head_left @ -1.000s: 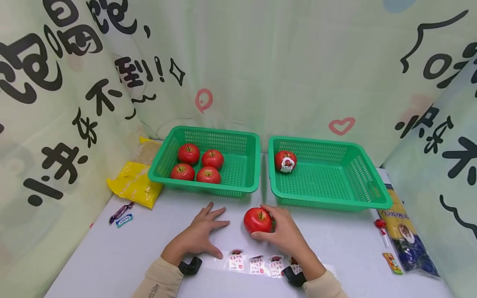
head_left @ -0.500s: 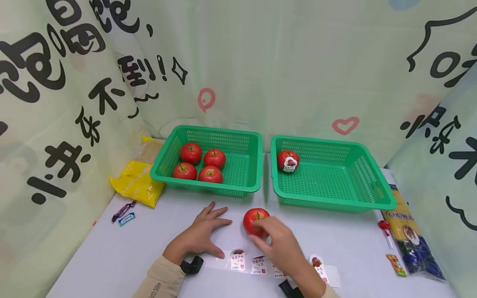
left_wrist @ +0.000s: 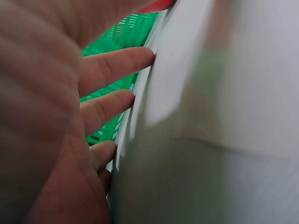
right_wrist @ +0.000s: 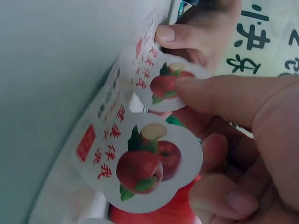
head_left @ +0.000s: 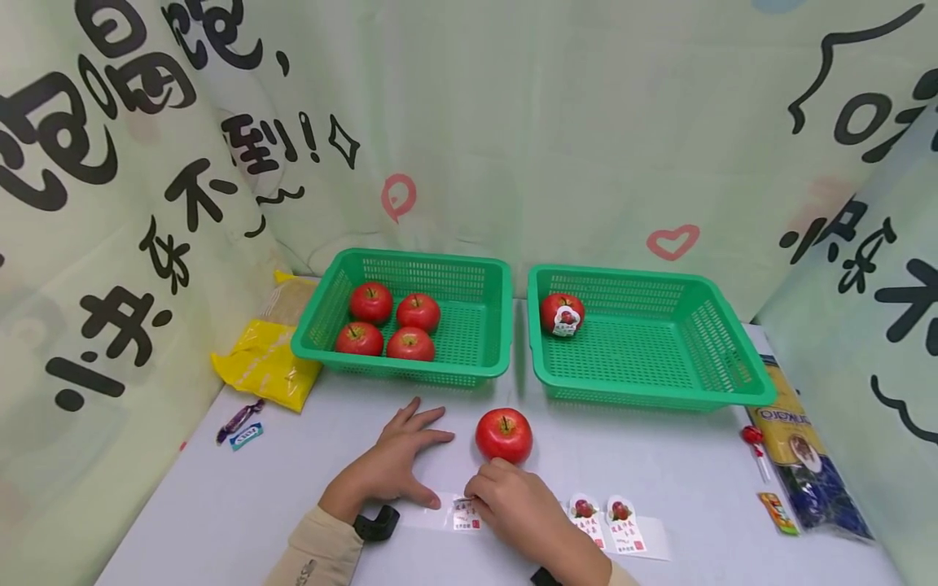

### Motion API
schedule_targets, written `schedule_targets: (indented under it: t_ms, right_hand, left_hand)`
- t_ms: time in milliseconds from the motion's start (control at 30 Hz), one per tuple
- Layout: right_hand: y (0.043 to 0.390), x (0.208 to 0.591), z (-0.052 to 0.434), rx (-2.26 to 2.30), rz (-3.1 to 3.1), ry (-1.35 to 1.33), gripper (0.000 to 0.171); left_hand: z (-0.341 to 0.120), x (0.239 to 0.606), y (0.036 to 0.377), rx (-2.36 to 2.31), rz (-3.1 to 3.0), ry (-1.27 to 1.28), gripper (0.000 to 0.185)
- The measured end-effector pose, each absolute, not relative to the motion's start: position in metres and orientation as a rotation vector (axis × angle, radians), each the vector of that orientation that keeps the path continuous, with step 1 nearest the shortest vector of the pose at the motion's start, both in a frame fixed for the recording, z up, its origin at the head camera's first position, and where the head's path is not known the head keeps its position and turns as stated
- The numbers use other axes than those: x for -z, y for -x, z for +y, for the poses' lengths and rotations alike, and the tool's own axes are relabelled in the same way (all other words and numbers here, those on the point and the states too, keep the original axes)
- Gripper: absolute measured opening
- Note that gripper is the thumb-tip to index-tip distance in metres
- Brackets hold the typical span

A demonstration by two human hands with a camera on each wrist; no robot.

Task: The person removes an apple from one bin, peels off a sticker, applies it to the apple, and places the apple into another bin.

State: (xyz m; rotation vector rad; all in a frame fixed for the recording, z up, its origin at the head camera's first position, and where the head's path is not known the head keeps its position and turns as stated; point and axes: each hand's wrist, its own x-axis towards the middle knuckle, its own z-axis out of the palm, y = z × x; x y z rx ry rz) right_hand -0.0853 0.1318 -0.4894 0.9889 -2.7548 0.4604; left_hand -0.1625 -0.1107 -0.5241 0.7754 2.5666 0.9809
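Observation:
My left hand [head_left: 396, 460] rests on the table with fingers spread, its thumb touching the left end of a clear sticker strip [head_left: 655, 539]. At the strip's leftmost visible sticker [head_left: 466, 516] is my right hand [head_left: 520, 509], palm down. The right wrist view shows its thumb and finger pinching the upper edge of an apple sticker [right_wrist: 161, 86], which stands up from the strip. Another sticker [right_wrist: 145, 163] stands nearer that camera. Just beyond the right hand sits a red apple [head_left: 504, 434]. Part of the strip's middle is hidden under that hand.
Several apples [head_left: 410, 345] fill the left part of the left green basket [head_left: 469, 368]. The right basket [head_left: 645, 396] holds one stickered apple [head_left: 563, 314]. A yellow bag [head_left: 271, 362] and sweets [head_left: 240, 422] lie left; a lollipop [head_left: 752, 438], sweet [head_left: 778, 513] and blue-gold bag [head_left: 809, 464] lie right.
My right hand has let go of the apple and moved down and left to the sticker strip, uncovering stickers at its right end. The left hand has stayed in place.

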Motion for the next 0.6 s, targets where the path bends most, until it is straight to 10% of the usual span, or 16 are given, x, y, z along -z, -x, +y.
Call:
schedule_targets:
  t_ms: [600]
  right_hand:
    - [0.094, 0.485, 0.196, -1.535, -2.441, -1.027, 0.038]
  left_hand:
    - [-0.113, 0.524, 0.162, -0.976, 2.563, -0.758, 0.088]
